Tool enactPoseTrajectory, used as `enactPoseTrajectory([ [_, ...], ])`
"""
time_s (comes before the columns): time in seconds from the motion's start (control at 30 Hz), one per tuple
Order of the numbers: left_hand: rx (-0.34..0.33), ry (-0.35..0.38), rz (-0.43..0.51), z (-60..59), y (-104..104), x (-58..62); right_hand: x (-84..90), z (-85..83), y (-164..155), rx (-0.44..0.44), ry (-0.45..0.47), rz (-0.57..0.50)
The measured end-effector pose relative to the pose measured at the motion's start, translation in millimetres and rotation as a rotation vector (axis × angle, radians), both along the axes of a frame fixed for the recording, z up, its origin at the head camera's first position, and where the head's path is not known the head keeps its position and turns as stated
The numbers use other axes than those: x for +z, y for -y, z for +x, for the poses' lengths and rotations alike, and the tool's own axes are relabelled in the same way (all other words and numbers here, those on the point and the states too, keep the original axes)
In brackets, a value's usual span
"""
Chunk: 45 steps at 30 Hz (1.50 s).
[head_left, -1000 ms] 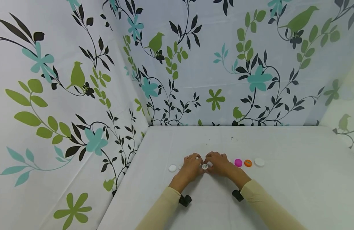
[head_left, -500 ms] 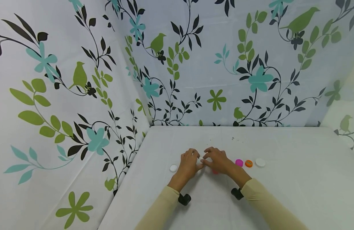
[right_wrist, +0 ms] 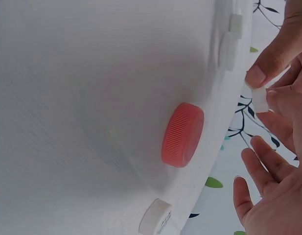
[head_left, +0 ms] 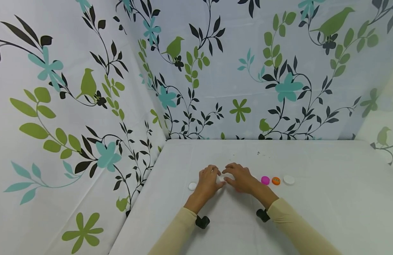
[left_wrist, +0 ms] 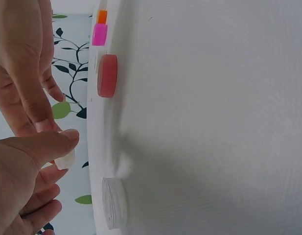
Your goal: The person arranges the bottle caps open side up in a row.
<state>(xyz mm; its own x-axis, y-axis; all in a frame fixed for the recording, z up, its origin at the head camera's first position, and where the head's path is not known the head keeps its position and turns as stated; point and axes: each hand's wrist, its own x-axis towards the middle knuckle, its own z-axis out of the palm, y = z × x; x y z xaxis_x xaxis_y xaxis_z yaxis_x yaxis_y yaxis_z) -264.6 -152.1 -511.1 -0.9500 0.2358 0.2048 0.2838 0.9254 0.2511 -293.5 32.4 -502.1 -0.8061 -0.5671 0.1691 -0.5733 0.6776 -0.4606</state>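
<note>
A small whitish, translucent cap [left_wrist: 66,160] is up off the table between both hands. My left hand [head_left: 207,182] pinches it, its thumb lying across the near side in the left wrist view. My right hand [head_left: 242,179] meets it from the other side, thumb and forefinger at the cap [right_wrist: 259,100], other fingers spread in the right wrist view. A ribbed red bottle cap [right_wrist: 182,134] stands on the table below the right hand, mostly hidden in the head view. Below the left hand is a clear round cap [left_wrist: 114,203].
Right of the hands on the white table [head_left: 327,212] lie a magenta cap [head_left: 265,180], an orange cap [head_left: 276,181] and a white disc-like cap [head_left: 288,180]. Another white cap [head_left: 192,186] lies on the left. A white cap with print [right_wrist: 155,218] shows near the red one.
A second ago the small cap showed a silvery face low between the fingertips. Both hands have since shifted slightly away from the body, and the cap has changed its angle.
</note>
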Motion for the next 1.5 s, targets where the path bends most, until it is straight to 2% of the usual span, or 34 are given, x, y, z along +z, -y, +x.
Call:
enactPoseTrajectory([
  [0.1, -0.006, 0.010, 0.006, -0.1, 1.6, -1.5, -3.0, 0.5, 0.8, 0.003, -0.016, 0.015],
  [0.3, -0.042, 0.013, 0.001, 2.1, 3.4, -7.6, -12.2, 0.3, 1.7, -0.011, 0.020, 0.047],
  [0.5, -0.048, 0.008, -0.008, 2.3, 3.4, -13.0, -18.3, -0.8, 3.6, -0.007, 0.026, 0.070],
  [1.0, -0.071, -0.012, -0.033, 1.6, 2.6, -19.7, -26.9, -1.7, 2.3, -0.013, 0.026, 0.073],
  [1.3, -0.066, 0.024, -0.020, 4.2, 2.0, -16.1, -24.7, -0.9, 0.6, -0.025, 0.035, 0.093],
  [1.5, -0.058, 0.056, -0.046, 4.9, -3.5, -10.3, -10.5, 1.0, -9.6, -0.033, 0.064, 0.122],
])
